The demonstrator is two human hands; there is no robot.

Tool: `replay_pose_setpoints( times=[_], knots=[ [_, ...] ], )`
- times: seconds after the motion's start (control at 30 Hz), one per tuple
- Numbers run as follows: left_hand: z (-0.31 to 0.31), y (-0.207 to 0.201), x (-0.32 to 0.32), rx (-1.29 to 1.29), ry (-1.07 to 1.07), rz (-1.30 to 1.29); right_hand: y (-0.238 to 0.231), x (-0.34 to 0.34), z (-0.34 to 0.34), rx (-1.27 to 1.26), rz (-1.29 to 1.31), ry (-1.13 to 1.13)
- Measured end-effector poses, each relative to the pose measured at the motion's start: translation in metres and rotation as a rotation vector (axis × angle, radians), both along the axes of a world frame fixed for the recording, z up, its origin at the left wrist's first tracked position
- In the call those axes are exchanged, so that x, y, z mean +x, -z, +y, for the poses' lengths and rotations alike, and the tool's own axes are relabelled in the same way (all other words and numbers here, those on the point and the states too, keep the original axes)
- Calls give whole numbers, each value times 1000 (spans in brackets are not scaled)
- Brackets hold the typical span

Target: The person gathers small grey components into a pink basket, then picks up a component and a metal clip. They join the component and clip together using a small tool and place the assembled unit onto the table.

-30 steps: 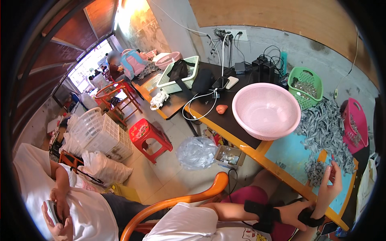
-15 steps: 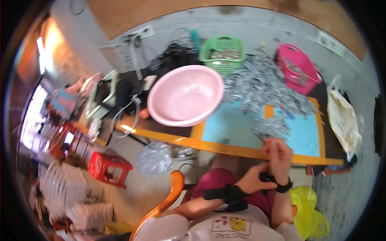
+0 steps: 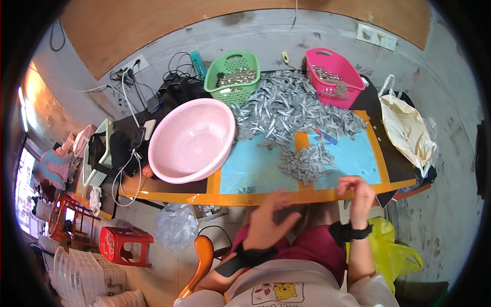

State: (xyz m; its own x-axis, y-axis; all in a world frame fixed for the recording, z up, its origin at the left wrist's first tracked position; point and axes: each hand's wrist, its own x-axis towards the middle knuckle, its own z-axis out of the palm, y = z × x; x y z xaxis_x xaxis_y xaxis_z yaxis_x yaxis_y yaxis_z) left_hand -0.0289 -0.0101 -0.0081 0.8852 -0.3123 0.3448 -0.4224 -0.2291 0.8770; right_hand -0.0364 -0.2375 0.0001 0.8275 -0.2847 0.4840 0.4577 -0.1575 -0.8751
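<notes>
My left hand (image 3: pixel 267 221) hovers over my lap by the table's front edge, its thumb held well apart and its blurred fingers stretched out with nothing in them. To its right, my right hand (image 3: pixel 358 195) is raised at the taped edge, loosely bent fingers apart and empty. A black strap circles each wrist. Nearest to the right hand, a small heap of grey pieces (image 3: pixel 308 162) lies on the blue table covering (image 3: pixel 255 171). Behind it spreads a big pile of slim silvery-grey pieces (image 3: pixel 279 105). A blue and red tool (image 3: pixel 326 136) rests between the two heaps.
A pink colander (image 3: pixel 192 140) stands at the left. Green (image 3: pixel 225 94) and magenta baskets (image 3: pixel 337 100) with metal pieces are at the back. A cream bag (image 3: pixel 406 128) hangs right; a yellow bag (image 3: pixel 381 250) is beside me. A red stool (image 3: pixel 125 245) stands lower left.
My left hand has let go of the right wrist's strap and moved left, so the hands are now apart. The view has shifted, and the table things appear further left.
</notes>
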Motion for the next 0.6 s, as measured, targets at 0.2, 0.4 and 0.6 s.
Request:
replay_pose_setpoints(
  times=[0.2,0.4,0.6],
  knots=[
    [78,-20,42,44,-771,-176,-26,-23,-11,149,38,-98],
    [131,-20,63,224,-919,-76,-106,-40,39,-408,-281,-542],
    [127,-14,70,240,-911,-150,-175,-45,75,-505,-631,-684]
  ],
)
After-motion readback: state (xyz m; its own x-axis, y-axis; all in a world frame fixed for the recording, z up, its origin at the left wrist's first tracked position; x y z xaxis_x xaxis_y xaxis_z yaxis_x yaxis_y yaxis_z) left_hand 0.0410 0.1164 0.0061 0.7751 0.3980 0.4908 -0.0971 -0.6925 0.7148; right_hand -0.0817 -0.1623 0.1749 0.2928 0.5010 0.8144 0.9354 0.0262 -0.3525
